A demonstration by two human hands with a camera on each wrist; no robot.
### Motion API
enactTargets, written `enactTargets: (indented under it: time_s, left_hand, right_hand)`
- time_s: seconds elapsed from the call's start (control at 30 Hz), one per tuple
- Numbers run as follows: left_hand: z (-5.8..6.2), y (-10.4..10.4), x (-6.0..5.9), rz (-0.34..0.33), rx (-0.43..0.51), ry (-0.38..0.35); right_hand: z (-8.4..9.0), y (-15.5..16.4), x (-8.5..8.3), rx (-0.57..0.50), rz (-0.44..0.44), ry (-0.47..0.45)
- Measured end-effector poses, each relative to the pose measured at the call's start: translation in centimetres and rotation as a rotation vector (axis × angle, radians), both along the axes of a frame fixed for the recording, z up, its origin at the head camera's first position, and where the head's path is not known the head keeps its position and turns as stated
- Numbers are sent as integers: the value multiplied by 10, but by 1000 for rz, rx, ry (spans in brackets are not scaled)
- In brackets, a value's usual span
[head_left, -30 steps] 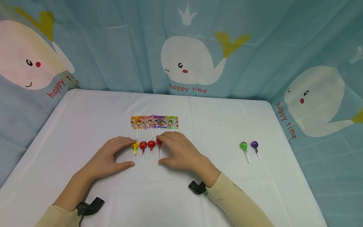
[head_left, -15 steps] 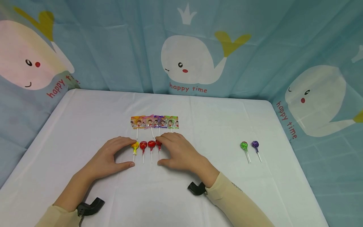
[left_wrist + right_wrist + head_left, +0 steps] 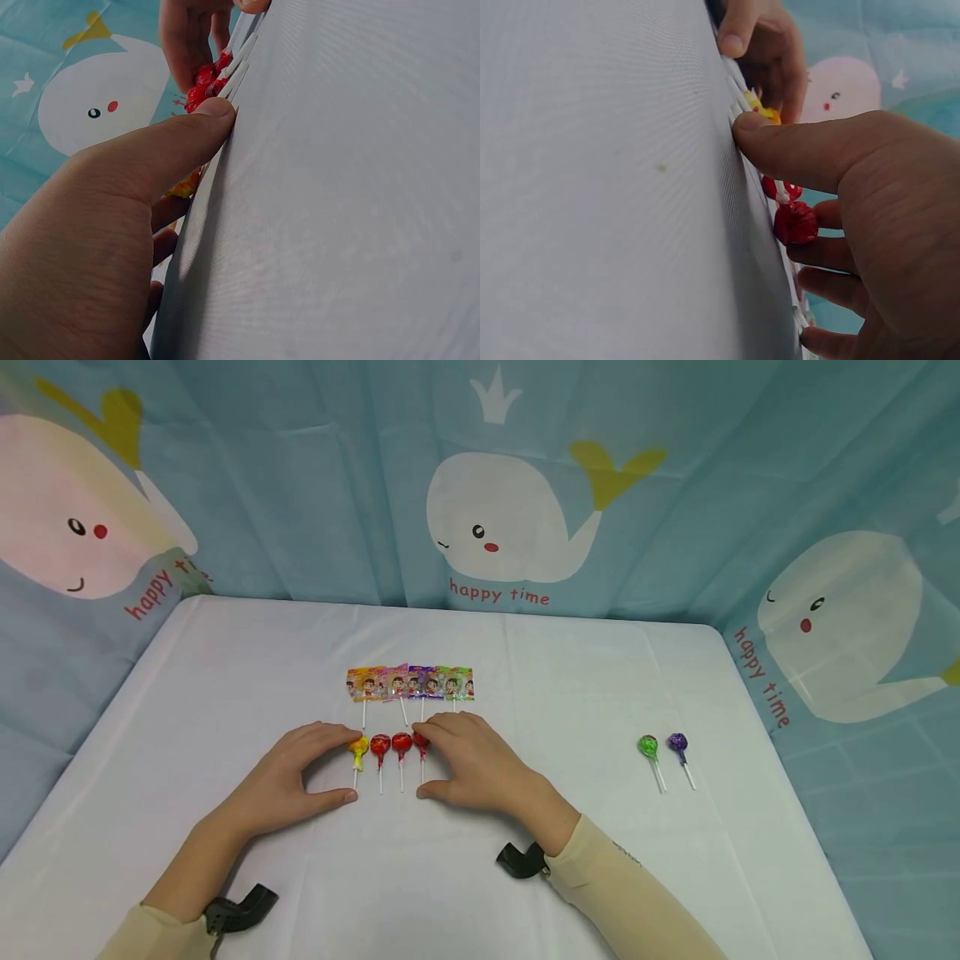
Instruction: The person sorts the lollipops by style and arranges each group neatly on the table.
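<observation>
Up front, both hands bracket a short row of lollipops on the white table. The left hand rests with relaxed fingers touching the yellow lollipop and its thumb on the cloth by the stick; the right hand mirrors it, fingers on the outer red lollipop, thumb down beside its stick. Two more red lollipops lie between (sticks pointing toward the person). Neither hand grips anything.

Just behind lies a row of flat wrapped lollipops, their print too small to read. Well apart to the right lie a green lollipop and a purple lollipop. The whale curtain behind reads "happy time".
</observation>
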State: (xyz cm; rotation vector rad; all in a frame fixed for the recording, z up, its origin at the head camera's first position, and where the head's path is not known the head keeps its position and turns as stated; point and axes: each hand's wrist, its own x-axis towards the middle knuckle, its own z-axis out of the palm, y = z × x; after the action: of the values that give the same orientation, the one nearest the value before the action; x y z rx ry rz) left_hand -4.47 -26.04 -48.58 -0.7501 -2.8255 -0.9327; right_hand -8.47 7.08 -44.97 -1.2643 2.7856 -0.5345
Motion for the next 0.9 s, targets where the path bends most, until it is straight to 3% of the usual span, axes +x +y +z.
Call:
enactTargets:
  time_s: [0.9]
  left_hand:
    - [2, 1, 0, -5, -1, -6]
  right_hand:
    - [-1, 0, 3, 22, 17, 15]
